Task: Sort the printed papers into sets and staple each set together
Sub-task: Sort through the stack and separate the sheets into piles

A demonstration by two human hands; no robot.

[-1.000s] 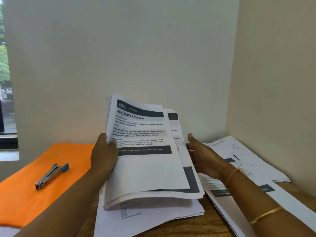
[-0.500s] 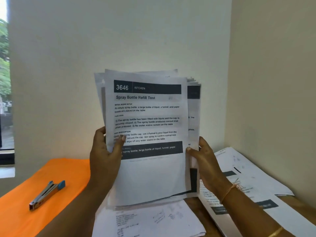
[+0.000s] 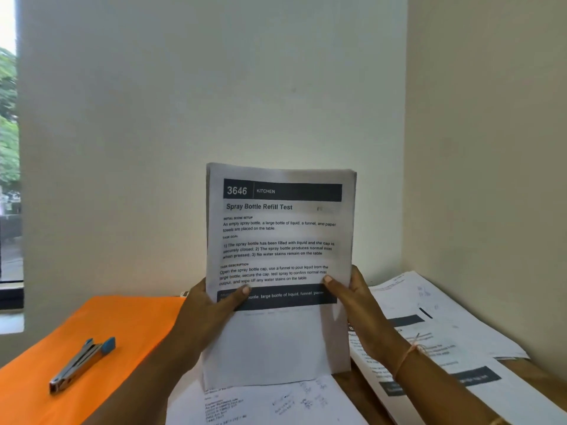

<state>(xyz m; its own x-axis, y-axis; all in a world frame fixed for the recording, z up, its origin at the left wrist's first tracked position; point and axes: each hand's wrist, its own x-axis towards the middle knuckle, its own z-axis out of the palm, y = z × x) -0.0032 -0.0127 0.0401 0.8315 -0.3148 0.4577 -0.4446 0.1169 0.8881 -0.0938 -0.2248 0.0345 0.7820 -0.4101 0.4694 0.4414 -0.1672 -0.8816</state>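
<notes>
Beneath upright stack (image 3: 276,338), half-hidden loose sheets (image 3: 270,404)

Squared stack of printed papers (image 3: 277,338) stands upright; stapler (image 3: 81,365) lies left.

Both hands grip an upright stack of papers (image 3: 279,271), left hand (image 3: 208,317) and right hand (image 3: 362,314) at its sides; a stapler (image 3: 81,365) lies on an orange sheet (image 3: 36,403) to the left

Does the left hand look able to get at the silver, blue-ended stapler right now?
Probably yes, once freed. The left hand grips the stack of printed white papers with the right hand; the silver stapler lies uncovered on the orange sheet, on the left.
</notes>
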